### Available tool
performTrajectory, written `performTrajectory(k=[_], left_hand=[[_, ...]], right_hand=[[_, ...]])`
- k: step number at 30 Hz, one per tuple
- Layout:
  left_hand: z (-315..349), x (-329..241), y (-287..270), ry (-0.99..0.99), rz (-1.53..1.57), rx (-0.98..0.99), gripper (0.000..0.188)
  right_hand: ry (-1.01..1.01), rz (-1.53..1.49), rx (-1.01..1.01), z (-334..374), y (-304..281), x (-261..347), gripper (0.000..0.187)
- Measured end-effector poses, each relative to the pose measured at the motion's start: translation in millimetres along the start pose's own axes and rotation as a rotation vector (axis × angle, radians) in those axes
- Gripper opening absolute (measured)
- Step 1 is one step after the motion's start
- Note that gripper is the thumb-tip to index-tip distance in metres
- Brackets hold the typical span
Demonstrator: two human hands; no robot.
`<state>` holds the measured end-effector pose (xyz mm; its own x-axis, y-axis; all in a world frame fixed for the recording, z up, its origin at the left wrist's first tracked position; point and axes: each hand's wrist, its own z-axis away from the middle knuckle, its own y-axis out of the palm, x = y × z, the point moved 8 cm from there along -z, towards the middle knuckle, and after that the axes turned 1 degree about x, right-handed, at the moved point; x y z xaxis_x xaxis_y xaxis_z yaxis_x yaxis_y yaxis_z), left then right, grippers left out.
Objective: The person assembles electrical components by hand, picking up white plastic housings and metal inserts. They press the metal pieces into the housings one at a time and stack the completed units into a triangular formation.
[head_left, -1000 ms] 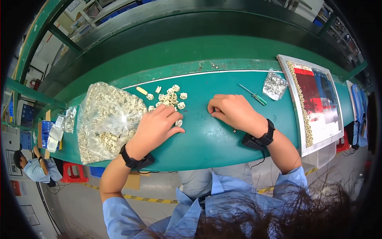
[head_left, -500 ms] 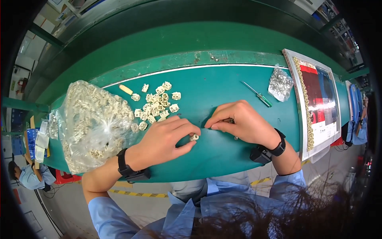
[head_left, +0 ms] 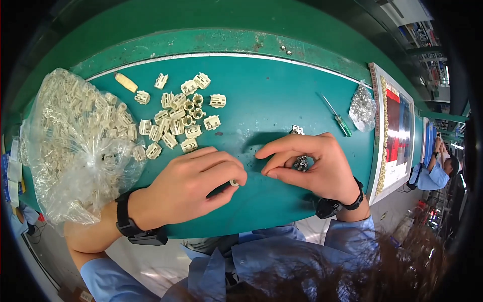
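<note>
My left hand (head_left: pixel 193 183), left of centre, has its fingers curled round a small cream plastic part (head_left: pixel 234 183); only one end of it shows between thumb and forefinger. To its right is my right hand (head_left: pixel 314 163), its thumb and a finger pinched together at the tips while the forefinger stretches out apart. Whatever sits in that pinch is hidden. Small shiny metal pieces (head_left: pixel 301 162) appear in the gap inside the right hand, and more metal pieces (head_left: pixel 297 130) lie just beyond it. Several loose cream plastic parts (head_left: pixel 177 114) are scattered past my left hand.
A clear bag (head_left: pixel 80 136) full of cream parts stands at the left by my forearm. On the green table (head_left: pixel 251 95) are a tan stick-like piece (head_left: pixel 126 82), a screwdriver (head_left: pixel 338 117), a bag of metal pieces (head_left: pixel 363 107) and a framed board (head_left: pixel 395 136). A co-worker (head_left: pixel 433 171) is at far right.
The view has tilted and come closer to the table. My right hand's forefinger has lifted away from the thumb, and more metal pieces show around that hand. My left hand keeps its part.
</note>
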<state>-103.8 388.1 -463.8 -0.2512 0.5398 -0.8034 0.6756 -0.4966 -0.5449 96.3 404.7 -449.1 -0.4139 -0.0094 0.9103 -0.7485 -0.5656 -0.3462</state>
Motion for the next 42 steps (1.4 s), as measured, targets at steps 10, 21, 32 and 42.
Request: performTrajectory(k=[10, 21, 32, 42], left_hand=[[15.6, 3.6, -0.6, 0.082, -0.042, -0.082, 0.034], [27.5, -8.1, -0.5, 0.133, -0.061, -0.103, 0.031], [15.7, -9.4, 26.9, -0.009, -0.016, -0.02, 0.033], [14.1, -4.7, 25.6, 0.021, -0.171, -0.004, 0.034]], right_hand=[[-0.126, 0.26, -0.051, -8.1, 22.8, 0.2, 0.04], [-0.31, 0.415, -0.062, 8.1, 37.6, 4.8, 0.026], [-0.37, 0.501, -0.017, 21.1, 23.0, -7.4, 0.019], [-0.386, 0.567, -0.051, 19.0, 26.0, -6.6, 0.019]])
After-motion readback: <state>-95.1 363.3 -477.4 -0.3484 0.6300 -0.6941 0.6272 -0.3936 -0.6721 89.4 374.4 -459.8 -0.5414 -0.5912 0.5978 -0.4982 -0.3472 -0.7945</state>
